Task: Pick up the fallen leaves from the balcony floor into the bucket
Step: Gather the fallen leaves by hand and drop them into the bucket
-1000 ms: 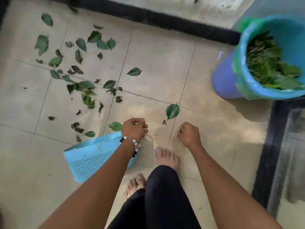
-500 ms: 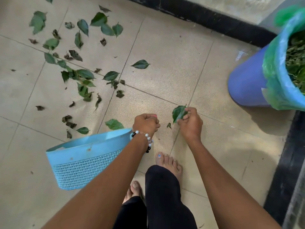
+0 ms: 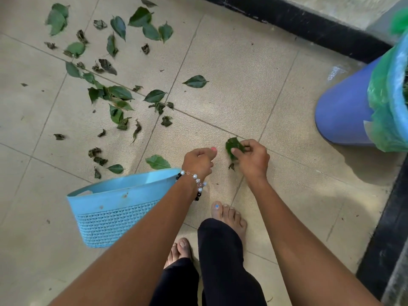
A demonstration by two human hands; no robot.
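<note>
- Up and left of the light-blue woven plastic basket (image 3: 114,208), many green and shrivelled fallen leaves (image 3: 114,93) lie uncollected on the beige tiled floor (image 3: 231,62).
- Just right of the basket, the left hand (image 3: 199,161) is curled; contents indiscernible.
- Further right, the right hand (image 3: 252,159) pinches one green leaf (image 3: 234,146).
- Far right, the blue bucket with green liner (image 3: 344,111) awaits; its contents are barely visible.

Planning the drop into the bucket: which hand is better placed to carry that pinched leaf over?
Right. The right hand already pinches the leaf and is on the side of the bucket. The left hand is curled by the basket, farther away.
</note>
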